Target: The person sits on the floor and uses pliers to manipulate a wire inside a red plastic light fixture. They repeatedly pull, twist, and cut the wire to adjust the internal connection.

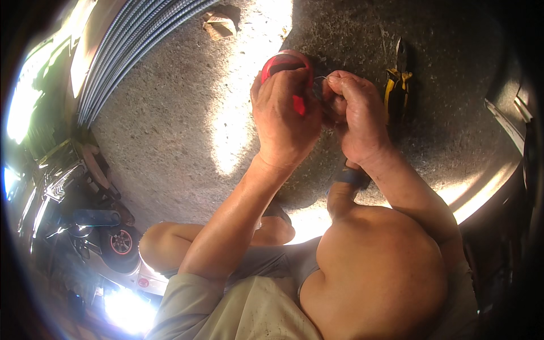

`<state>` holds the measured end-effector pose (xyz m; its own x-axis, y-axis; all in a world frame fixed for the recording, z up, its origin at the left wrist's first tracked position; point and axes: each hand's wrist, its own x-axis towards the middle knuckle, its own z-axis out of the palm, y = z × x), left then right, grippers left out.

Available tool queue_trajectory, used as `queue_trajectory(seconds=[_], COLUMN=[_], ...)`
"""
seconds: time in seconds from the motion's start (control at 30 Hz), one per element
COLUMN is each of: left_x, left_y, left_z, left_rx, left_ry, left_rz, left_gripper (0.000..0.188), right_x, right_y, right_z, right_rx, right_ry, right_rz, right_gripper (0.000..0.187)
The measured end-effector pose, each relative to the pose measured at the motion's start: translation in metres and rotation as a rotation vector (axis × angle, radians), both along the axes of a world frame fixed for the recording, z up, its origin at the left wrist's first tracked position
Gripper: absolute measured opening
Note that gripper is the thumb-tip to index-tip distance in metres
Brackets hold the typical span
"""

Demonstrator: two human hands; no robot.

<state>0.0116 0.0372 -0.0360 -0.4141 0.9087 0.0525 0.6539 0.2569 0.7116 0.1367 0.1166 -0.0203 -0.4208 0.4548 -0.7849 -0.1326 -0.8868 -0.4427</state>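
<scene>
Hands, two. Held pieces: one red rounded object (305,61), upper centre of frame; one thin strand (322,77), wire-like, just right of it. Pliers (400,74), one pair, yellow and black, right of upper centre, lying on the rough ground (164,119), nose toward the top edge. Ribbed metal rods (133,48), one bundle, upper left; they overlap too much to count singly. Brown scrap (220,26), one, near the top edge, right of the rods. Wheel (120,242), one, dark tyre, lower left; one blue cylinder (96,217) just above it.

Hollow items: red object shows a dark opening; contents cannot be made out.

Left grip (286,116): closed over the red object, fingers curled across it. Right grip (360,116): thumb and forefinger pinched together on the strand; lower fingers curled in shadow, anything under them unclear. Pliers near the right grip, apart from it.
</scene>
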Motion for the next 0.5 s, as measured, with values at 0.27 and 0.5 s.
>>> queue_trajectory(seconds=[0.27, 0.5], left_x=[0.000, 0.001], left_y=[-0.002, -0.003], left_z=[0.001, 0.000], left_rx=[-0.036, -0.057], left_ry=[-0.017, -0.034], left_rz=[0.005, 0.030], left_gripper=[0.033, 0.032], right_x=[-0.001, -0.002], right_y=[-0.003, -0.003], right_z=[-0.007, -0.010], right_rx=[0.049, 0.039], right_ry=[-0.006, -0.025], right_rz=[-0.015, -0.003], right_gripper=[0.024, 0.025])
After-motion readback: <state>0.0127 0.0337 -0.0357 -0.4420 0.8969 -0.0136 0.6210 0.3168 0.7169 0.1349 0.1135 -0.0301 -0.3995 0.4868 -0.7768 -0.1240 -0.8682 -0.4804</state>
